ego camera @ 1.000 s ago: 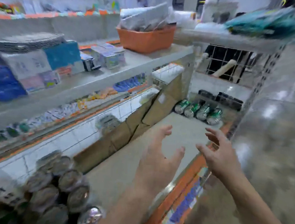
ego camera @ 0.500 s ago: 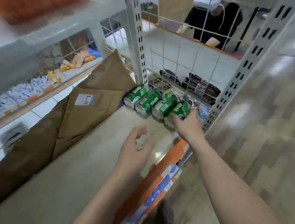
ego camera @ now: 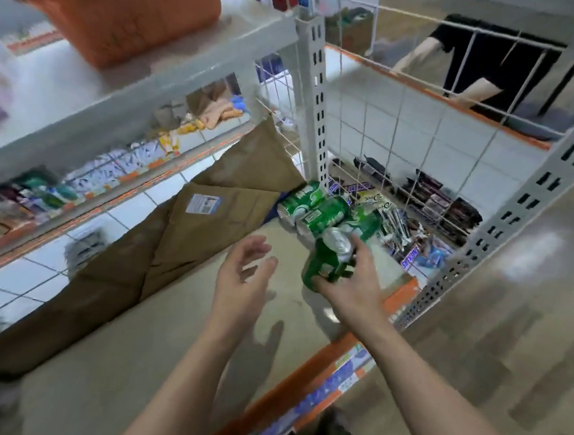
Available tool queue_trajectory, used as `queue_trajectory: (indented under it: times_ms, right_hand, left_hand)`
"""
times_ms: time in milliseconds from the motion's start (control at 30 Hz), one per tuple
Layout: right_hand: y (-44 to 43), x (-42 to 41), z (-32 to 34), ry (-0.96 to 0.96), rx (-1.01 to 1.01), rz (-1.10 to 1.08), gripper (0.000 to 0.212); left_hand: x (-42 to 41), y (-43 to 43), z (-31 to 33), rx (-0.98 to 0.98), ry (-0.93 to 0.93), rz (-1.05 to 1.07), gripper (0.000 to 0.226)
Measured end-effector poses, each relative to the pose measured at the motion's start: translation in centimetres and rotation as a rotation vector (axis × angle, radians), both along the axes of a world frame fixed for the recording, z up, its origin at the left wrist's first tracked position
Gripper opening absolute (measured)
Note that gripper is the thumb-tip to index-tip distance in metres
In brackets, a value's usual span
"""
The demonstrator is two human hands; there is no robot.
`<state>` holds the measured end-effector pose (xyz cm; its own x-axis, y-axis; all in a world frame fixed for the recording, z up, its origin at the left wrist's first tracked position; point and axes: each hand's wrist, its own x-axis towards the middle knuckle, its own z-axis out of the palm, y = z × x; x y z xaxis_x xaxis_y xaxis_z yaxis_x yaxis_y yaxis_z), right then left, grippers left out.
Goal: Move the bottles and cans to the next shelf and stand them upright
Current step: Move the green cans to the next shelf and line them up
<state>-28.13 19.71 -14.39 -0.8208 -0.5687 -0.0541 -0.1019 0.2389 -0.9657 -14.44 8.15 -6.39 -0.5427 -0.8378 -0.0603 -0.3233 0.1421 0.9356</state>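
My right hand [ego camera: 354, 282] grips a green can [ego camera: 328, 260] and holds it tilted just above the beige shelf [ego camera: 151, 351], its silver top facing me. Three more green cans [ego camera: 317, 209] lie on their sides behind it, against the wire grid at the shelf's far end. My left hand [ego camera: 241, 275] hovers open to the left of the held can, fingers spread, touching nothing.
Flattened brown cardboard [ego camera: 160, 241] leans along the shelf's left side. A white slotted post [ego camera: 314, 92] and wire mesh [ego camera: 405, 130] close the far end. An orange basket [ego camera: 130, 9] sits on the upper shelf. A person in black stands beyond the mesh. The orange shelf edge [ego camera: 314, 374] runs at right.
My right hand reached the rightmost lying can, closed on it and lifted it toward me. My left hand stayed open beside it. The view has moved closer to the shelf's far end.
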Motion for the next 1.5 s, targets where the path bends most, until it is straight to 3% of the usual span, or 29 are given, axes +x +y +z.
queue_trajectory:
  times_ms: [100, 267, 433, 533, 600, 667, 733, 833, 933, 1067, 1233, 1333, 1500]
  right_hand:
    - [-3.7, 2.1, 0.2, 0.110, 0.031, 0.241, 0.082]
    - [-8.3, 5.7, -0.4, 0.185, -0.022, 0.414, 0.065]
    - [-9.2, 6.9, -1.9, 0.187, -0.016, 0.426, 0.066]
    - [-8.3, 5.8, -2.2, 0.163, 0.063, 0.486, 0.082]
    - [-6.6, 4.2, -1.3, 0.147, 0.062, 0.320, 0.076]
    - [-4.5, 1.2, -0.5, 0.117, 0.046, -0.029, 0.063]
    - [-3.3, -2.1, 0.3, 0.104, 0.153, -0.258, 0.072]
    - [-3.3, -6.0, 0.4, -0.103, 0.331, -0.316, 0.094]
    - [-4.0, -8.6, -1.1, -0.310, 0.241, -0.331, 0.116]
    - [-2.7, -7.4, -1.2, -0.419, 0.078, -0.369, 0.085]
    - [-2.2, -3.5, -1.5, -0.005, 0.125, -0.065, 0.071]
    - [-2.7, -2.6, -2.8, 0.184, 0.214, 0.110, 0.077]
    - [-1.8, -1.4, -4.5, 0.088, 0.221, 0.140, 0.048]
  left_hand:
    - [2.1, -1.7, 1.4, 0.006, 0.080, 0.105, 0.023]
    - [7.5, -3.5, 1.7, 0.016, 0.072, 0.255, 0.038]
    - [11.6, -3.7, -0.5, 0.070, -0.008, 0.343, 0.038]
    - [11.2, -3.8, -1.7, 0.111, -0.008, 0.348, 0.039]
    - [10.4, -3.8, -2.4, 0.149, 0.006, 0.314, 0.042]
    - [9.4, -3.6, -3.1, 0.182, -0.004, 0.261, 0.046]
    - [8.4, -3.5, -4.0, 0.215, -0.036, 0.194, 0.056]
    - [6.5, -3.3, -5.2, 0.225, -0.091, 0.105, 0.079]
    - [4.7, -3.3, -5.8, 0.235, -0.102, 0.071, 0.093]
    - [3.2, -3.3, -6.1, 0.203, -0.118, 0.050, 0.099]
    - [2.8, -3.5, -6.7, 0.167, -0.132, 0.069, 0.092]
    - [2.8, -3.3, -6.8, 0.203, -0.089, 0.095, 0.080]
    - [3.4, -3.7, -8.4, 0.206, -0.111, 0.089, 0.078]
